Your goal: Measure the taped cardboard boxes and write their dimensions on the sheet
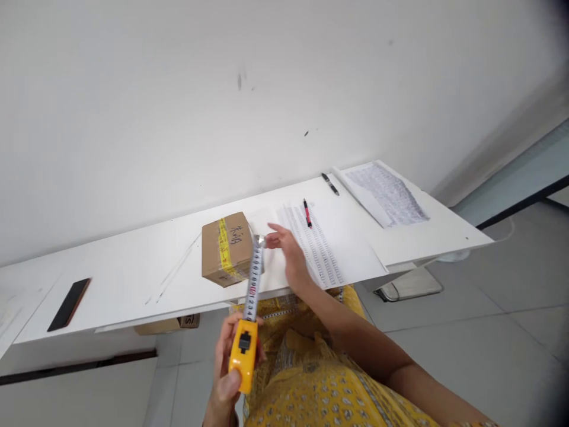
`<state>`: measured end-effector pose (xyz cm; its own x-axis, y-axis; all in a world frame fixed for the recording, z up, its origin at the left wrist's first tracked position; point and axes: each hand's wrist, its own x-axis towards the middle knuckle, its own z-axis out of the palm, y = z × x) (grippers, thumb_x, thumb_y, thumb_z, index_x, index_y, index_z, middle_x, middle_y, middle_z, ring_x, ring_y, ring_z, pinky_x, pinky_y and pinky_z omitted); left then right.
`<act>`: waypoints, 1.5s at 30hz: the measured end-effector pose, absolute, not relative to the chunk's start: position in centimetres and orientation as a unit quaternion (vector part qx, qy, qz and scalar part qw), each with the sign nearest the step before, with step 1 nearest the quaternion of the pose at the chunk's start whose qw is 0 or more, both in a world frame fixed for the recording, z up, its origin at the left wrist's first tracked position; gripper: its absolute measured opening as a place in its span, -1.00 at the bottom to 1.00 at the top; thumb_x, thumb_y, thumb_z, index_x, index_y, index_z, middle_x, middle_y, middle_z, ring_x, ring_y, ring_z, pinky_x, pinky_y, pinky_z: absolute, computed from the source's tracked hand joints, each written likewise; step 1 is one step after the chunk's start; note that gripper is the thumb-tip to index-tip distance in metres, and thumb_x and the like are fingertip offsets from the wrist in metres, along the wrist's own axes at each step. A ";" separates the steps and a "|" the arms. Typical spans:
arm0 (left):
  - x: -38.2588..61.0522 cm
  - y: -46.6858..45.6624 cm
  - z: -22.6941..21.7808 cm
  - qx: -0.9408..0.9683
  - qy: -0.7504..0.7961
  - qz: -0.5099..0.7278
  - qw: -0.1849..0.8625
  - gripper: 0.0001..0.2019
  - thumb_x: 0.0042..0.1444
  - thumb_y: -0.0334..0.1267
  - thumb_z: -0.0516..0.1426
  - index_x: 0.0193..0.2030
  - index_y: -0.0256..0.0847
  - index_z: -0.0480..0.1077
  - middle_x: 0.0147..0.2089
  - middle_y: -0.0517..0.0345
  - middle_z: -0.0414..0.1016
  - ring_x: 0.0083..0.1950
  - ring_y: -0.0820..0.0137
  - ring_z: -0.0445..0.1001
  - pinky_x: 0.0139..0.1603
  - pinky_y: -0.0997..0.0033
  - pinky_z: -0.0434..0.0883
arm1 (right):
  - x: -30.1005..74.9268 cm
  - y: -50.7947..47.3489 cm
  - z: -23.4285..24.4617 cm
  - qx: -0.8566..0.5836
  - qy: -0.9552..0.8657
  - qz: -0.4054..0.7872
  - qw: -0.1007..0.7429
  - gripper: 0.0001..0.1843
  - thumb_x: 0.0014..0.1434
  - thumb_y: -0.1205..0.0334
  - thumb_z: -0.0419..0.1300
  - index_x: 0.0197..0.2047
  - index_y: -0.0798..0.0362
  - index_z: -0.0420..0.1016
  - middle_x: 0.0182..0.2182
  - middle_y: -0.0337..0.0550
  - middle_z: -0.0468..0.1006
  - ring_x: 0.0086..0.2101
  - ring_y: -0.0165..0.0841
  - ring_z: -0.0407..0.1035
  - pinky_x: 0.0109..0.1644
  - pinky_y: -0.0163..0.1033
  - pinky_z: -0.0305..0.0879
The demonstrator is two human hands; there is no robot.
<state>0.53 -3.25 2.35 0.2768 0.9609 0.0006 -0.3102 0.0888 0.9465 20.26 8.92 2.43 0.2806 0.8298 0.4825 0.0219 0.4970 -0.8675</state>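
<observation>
My left hand [226, 367] is wrapped round a yellow tape measure [243, 356], its thumb on the side of the case. A length of white, numbered blade [253, 284] runs out of it, away from me, to the right side of a small cardboard box [226, 249]. At the blade's metal tip are the fingertips of my right hand [287, 252], with one finger stretched out above the others. Yellow printed tape crosses the box, and dark handwriting marks its top. The box rests on a white table [133, 267].
Printed sheets [320, 249] lie right of the box, with a red pen [307, 213] on them. Beyond are a black pen [330, 184] and a densely marked paper [386, 193]. A flat dark object [69, 304] lies far left. The wall [178, 118] borders the table's back edge.
</observation>
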 end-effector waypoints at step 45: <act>17.0 11.8 6.0 0.899 0.324 0.271 0.118 -0.73 0.22 -0.46 -0.04 -0.01 -0.20 0.36 0.11 -0.10 0.49 0.20 0.24 0.42 0.22 0.13 0.37 | 38.3 23.5 -1.6 -0.639 -0.534 0.329 0.446 -0.69 0.23 0.24 0.02 0.00 0.07 0.43 -0.16 0.01 0.64 -0.16 -0.24 0.52 -0.06 -0.13 0.40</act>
